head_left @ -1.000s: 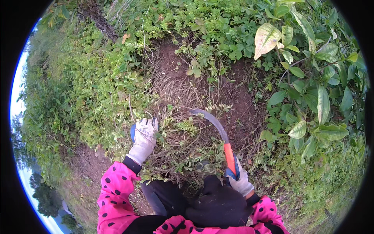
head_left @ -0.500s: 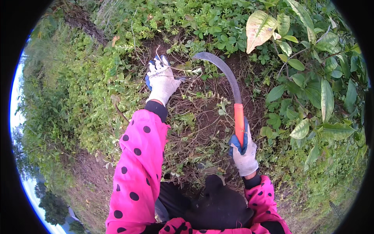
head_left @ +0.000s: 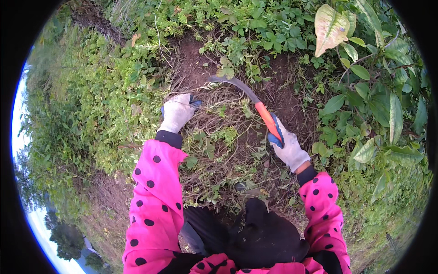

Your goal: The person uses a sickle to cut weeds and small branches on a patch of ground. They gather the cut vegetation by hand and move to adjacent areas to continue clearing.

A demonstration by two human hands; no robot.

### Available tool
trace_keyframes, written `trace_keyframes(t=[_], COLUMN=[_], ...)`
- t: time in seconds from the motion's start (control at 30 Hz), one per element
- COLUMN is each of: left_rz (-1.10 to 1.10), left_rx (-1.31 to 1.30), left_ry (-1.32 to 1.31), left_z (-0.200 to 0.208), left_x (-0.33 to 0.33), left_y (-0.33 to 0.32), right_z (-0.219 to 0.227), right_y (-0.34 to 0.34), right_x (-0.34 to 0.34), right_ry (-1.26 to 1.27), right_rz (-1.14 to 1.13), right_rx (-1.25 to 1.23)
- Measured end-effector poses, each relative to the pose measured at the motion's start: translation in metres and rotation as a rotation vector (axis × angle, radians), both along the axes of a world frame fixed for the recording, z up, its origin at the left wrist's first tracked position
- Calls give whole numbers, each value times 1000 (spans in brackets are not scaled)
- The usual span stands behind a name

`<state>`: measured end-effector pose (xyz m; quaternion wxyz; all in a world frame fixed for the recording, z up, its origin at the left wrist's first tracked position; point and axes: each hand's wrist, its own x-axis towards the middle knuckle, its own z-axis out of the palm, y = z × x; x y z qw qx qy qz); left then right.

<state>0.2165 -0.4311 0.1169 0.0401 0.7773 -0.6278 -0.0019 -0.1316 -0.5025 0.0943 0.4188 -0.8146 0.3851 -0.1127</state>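
My right hand (head_left: 290,148), in a white and blue work glove, grips the orange handle of a sickle (head_left: 268,118). The curved grey blade points up and left, its tip among low weeds over bare soil. To the left, my left hand (head_left: 178,112), gloved the same way, is closed at a heap of uprooted weed stems (head_left: 216,102). Its curled fingers partly hide the stems they hold. The sickle tip lies just beyond and to the right of that hand.
A leafy shrub (head_left: 381,109) with large, yellowing leaves stands close on the right. Dense green weeds (head_left: 96,100) cover the left side. Brown soil (head_left: 189,59) shows at the far side. My dark-clothed knees (head_left: 269,239) are at the near edge.
My left hand has drawn back toward me and turned, its fingers now curled on stems. The sickle has swung left and lower, its tip now down among the weeds. More soil shows.
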Motion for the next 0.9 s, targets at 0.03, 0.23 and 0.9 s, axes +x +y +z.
trace_keyframes(t=[0.03,0.23,0.9], left_rz=[-78,-161,224], left_rx=[8,423,337], left_ry=[7,-191,153], left_z=[3,26,8], left_x=[-2,-45,-96], left_y=[31,81,-43], right_z=[8,58,35], right_y=[17,85,34], right_x=[-26,-98,-36], right_ry=[24,-13,-83], right_rz=[-28,-155,-222], right_rx=[94,331,133])
